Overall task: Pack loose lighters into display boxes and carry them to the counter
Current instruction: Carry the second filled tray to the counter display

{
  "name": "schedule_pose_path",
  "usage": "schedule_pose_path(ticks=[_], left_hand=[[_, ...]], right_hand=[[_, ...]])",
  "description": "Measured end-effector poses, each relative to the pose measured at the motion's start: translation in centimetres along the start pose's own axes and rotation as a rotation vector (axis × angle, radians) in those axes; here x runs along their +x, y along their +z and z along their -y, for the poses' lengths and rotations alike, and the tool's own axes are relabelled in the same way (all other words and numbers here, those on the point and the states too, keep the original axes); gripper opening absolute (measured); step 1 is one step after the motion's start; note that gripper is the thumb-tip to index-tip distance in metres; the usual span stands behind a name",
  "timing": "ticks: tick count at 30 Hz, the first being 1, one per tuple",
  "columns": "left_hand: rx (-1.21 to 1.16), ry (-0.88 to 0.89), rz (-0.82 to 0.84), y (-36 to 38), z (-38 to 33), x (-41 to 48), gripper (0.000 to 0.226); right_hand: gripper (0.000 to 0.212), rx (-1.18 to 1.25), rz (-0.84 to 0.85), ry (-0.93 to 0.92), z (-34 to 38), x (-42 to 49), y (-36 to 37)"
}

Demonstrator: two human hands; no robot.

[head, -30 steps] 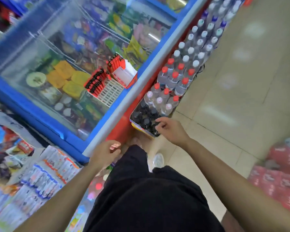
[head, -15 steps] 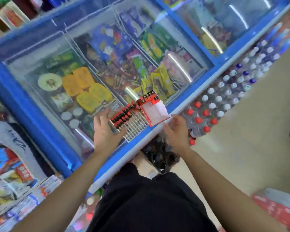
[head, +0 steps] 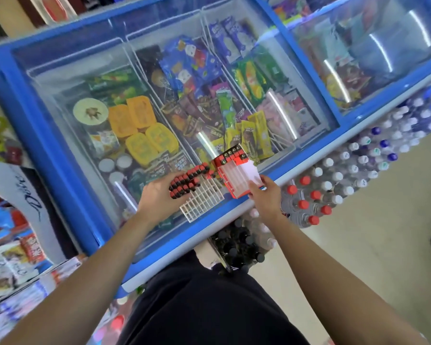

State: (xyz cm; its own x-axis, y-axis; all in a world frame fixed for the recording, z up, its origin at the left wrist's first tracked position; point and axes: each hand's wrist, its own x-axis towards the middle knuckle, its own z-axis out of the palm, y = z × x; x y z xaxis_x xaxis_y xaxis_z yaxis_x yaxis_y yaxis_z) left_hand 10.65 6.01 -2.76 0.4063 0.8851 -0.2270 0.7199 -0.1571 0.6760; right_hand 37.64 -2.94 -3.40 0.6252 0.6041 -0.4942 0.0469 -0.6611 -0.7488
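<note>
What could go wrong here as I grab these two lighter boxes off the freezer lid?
1. The white grid tray is only part filled; its lighters stand loose and could tip out if the left hand tilts it.
2. The red display box sits close to the freezer lid's front edge; a weak right hand grip could drop it onto the bottles below.
</note>
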Motion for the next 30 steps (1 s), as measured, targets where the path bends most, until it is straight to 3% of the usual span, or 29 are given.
schedule_pose_path(ticks=[7,10,13,16,19,21,24,26,30], left_hand=[[-0.038,-0.254,-0.222,-3.0,2.0,0.0,0.057],[0.051,-0.303,-0.192,-3.8,2.6,0.2,0.083],[0.323,-0.166,-0.273,-3.8,2.6,-0.5,0.1],[0.286,0.093,-0.395,-3.4,0.9,-1.8,0.084],[0.063,0.284,-0.223,-2.8,-1.9,-2.5,0.073],[-0.029,0.276,-0.076,-2.4,-3.4,-3.3,0.077],[-0.352,0.059,0.187,-1.2,-4.2,-4.5,0.08],[-0.631,-0.123,0.363,-0.8,-4.3,-4.8,0.074],[-0.748,-0.2,0.525,0.2,-4.3,-7.5,0.047]], right_hand=[[0.013,0.058,0.005,0.07,0.7,0.6,0.2],[0.016,0.064,0.054,0.047,0.7,0.2,0.0],[0.018,0.042,0.091,0.005,0.6,-0.5,-0.3],[0.018,-0.012,0.122,-0.048,0.9,-1.3,-0.9],[0.017,-0.079,0.202,-0.083,1.5,-2.4,-1.7],[0.019,-0.178,0.258,-0.134,1.6,-3.4,-2.4],[0.027,-0.347,0.323,-0.24,1.4,-5.5,-3.5],[0.021,-0.43,0.377,-0.297,1.1,-6.6,-4.2],[0.019,-0.527,0.51,-0.417,-0.3,-8.1,-5.1]])
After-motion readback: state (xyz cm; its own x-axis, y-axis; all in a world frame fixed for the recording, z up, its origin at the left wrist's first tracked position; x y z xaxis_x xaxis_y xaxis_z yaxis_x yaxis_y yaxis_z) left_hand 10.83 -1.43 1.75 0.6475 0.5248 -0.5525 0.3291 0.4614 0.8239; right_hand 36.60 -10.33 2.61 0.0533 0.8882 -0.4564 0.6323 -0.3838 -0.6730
